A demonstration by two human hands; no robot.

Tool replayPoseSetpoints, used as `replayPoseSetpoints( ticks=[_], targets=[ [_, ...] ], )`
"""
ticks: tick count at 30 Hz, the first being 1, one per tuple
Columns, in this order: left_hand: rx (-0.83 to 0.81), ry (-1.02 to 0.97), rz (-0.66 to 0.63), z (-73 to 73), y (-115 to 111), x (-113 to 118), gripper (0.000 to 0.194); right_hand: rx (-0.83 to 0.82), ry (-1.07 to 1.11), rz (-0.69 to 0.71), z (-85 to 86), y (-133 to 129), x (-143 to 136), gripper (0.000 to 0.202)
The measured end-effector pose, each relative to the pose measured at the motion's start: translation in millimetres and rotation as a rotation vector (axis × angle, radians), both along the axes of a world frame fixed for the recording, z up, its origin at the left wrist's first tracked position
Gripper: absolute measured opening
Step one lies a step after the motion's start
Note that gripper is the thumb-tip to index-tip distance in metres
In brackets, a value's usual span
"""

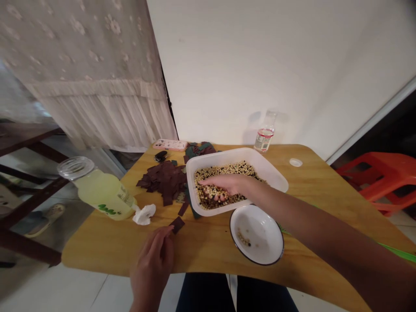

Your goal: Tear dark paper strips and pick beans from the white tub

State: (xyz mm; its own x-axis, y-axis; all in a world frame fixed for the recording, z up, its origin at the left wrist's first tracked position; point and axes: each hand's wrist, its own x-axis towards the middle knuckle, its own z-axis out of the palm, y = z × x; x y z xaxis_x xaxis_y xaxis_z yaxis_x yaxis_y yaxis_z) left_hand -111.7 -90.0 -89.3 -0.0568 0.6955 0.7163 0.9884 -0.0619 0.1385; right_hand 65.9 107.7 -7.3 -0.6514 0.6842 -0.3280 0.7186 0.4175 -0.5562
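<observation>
Nearby, juice bottle and dark paper scraps left of white tub, right hand fingers curled into mixed beans inside, left hand loosely open, fingertips touching one scrap, white bowl in front.

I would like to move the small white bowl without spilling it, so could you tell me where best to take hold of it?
Probably the near rim of the small white bowl, taken from the person's side: it sits upright, a few beans inside, and the far rim crowds the white tub.
</observation>
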Motion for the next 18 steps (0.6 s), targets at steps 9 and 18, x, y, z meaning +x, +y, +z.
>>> replayPoseSetpoints(
  ticks=[9,18],
  targets=[
    [-0.038,0.025,0.013,0.4,0,-1,0.018,-0.559,0.389,-0.243,7.2,33,45,0.028],
    [-0.081,0.039,0.067,3.3,0,-1,0.022,-0.791,0.689,-0.336,2.7,58,75,0.039]
  ],
)
